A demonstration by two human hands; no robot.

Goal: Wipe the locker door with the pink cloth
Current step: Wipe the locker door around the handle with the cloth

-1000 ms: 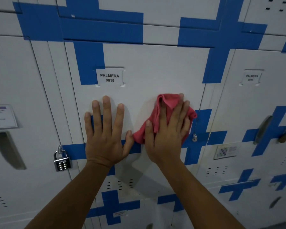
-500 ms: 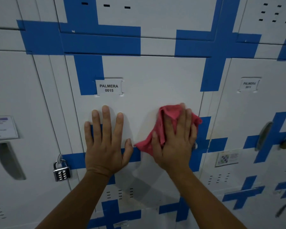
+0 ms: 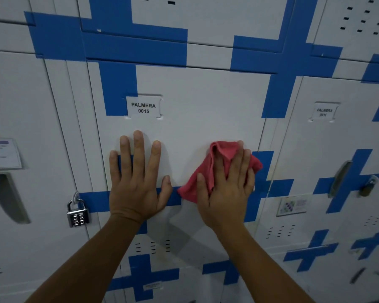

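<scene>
The white locker door [image 3: 206, 110] with blue cross stripes carries a label reading PALMERA 0015 [image 3: 143, 107]. My right hand [image 3: 227, 191] presses a crumpled pink cloth [image 3: 219, 158] flat against the door near its right edge, fingers spread over the cloth. My left hand [image 3: 136, 182] lies flat on the door left of the cloth, fingers apart, holding nothing. Part of the cloth is hidden under my right palm.
A silver combination padlock [image 3: 77, 214] hangs at the door's left edge. The neighbouring right locker has a label [image 3: 324, 112], a recessed handle [image 3: 339, 178] and a small padlock [image 3: 368, 185]. The left locker shows a paper notice [image 3: 2, 154] and a handle recess [image 3: 9, 197].
My right hand and the pink cloth have slid slightly to the right toward the door's edge. The left hand has stayed flat in place. The view has tilted up a little.
</scene>
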